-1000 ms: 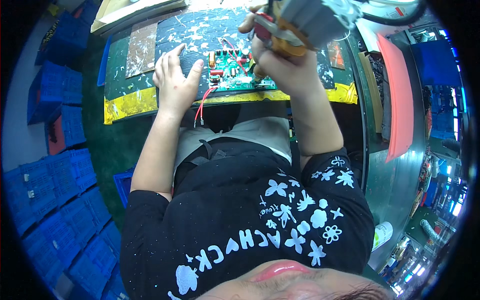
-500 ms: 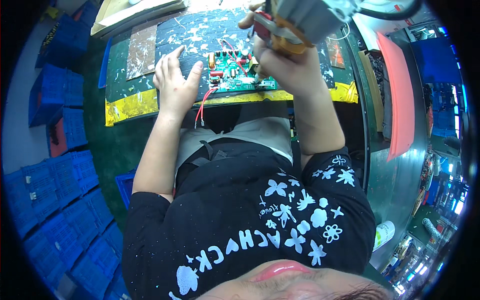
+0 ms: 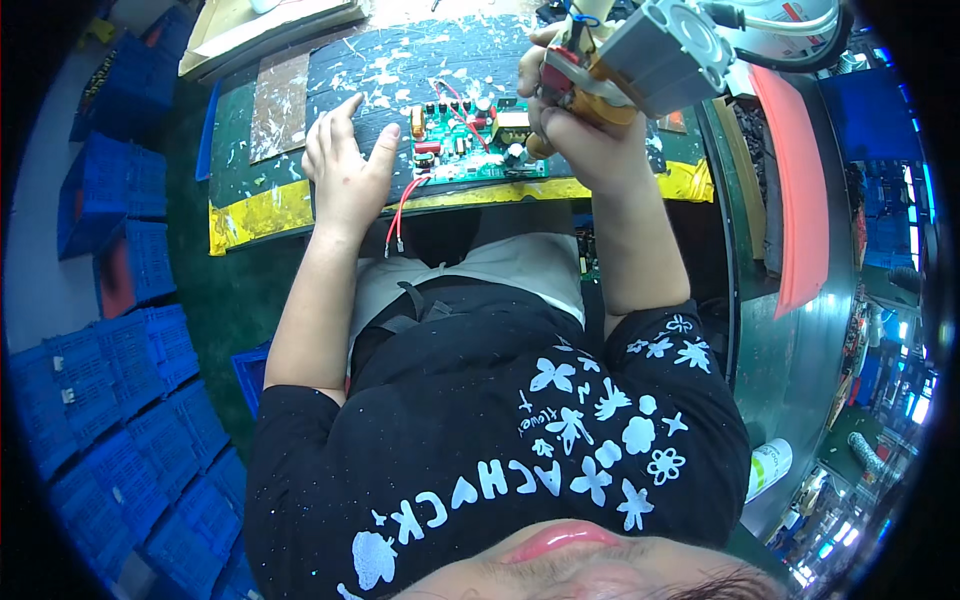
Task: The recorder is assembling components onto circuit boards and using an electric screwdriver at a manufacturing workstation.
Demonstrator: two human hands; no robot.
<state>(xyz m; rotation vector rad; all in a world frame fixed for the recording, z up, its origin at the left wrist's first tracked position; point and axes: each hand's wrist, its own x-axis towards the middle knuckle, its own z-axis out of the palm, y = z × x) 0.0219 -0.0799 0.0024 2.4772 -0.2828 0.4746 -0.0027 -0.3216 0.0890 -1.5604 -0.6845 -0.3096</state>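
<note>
A green circuit board (image 3: 460, 158) lies near the front edge of the bench, crowded with capacitors, a yellow transformer and other parts. Two red wires (image 3: 402, 210) hang from its near left corner over the edge. My left hand (image 3: 350, 165) rests open beside the board's left side, fingers spread and thumb close to it. Above the right end, my right hand (image 3: 595, 140) is wrapped round a glue gun (image 3: 655, 65) with a grey box-like body, a yellow-orange section and a red part. Its tip is hard to make out behind my fingers, near white blobs on the board.
Yellow tape (image 3: 265, 212) runs along the front edge of the splattered dark bench mat (image 3: 360, 60). A cardboard tray (image 3: 280, 35) stands at the far left. Stacked blue crates (image 3: 110, 370) fill the left side; pink foam sheets (image 3: 790, 190) stand at the right.
My right hand and the glue gun have shifted to the right, uncovering more of the board's right end. The board sits slightly further left. My left hand has barely moved.
</note>
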